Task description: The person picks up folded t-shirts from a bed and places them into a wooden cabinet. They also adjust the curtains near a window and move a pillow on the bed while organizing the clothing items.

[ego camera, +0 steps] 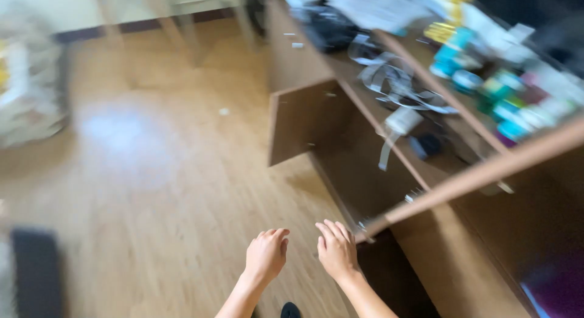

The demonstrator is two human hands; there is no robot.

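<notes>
**2 empty hands beside an open cabinet**

The view is blurred, so fine detail is hard to read. The left hand (266,255) and the right hand (336,251) hang low in the view, side by side and a little apart, both over the wooden floor (152,172). Each is loosely open, fingers relaxed and slightly curled, and neither has hold of anything. The right hand is the nearer of the 2 to the cabinet (486,251): its fingertips lie just beside the corner of a door edge (474,175) that swings out toward the person, though I cannot tell whether they touch it.

A second cabinet door (301,120) farther off stands open too, hinged outward over the floor, which leaves the dark inside of the cabinet exposed. In my judgement the doors stand out like this to give access to the space inside.

On the tabletop (462,120) above lies a crowded mix of things (too smeared to name each one): a tangle of pale straps or tape (398,81), a small dark object (426,145), sheets of paper (377,8), a black bag-like lump (328,29), and a cluster of teal and coloured bottles (505,99) near the far edge. They look set down loosely rather than arranged.

A dark shape (36,272) sits at the lower left, and a pale bundle (27,93) rests by the far left edge.
</notes>
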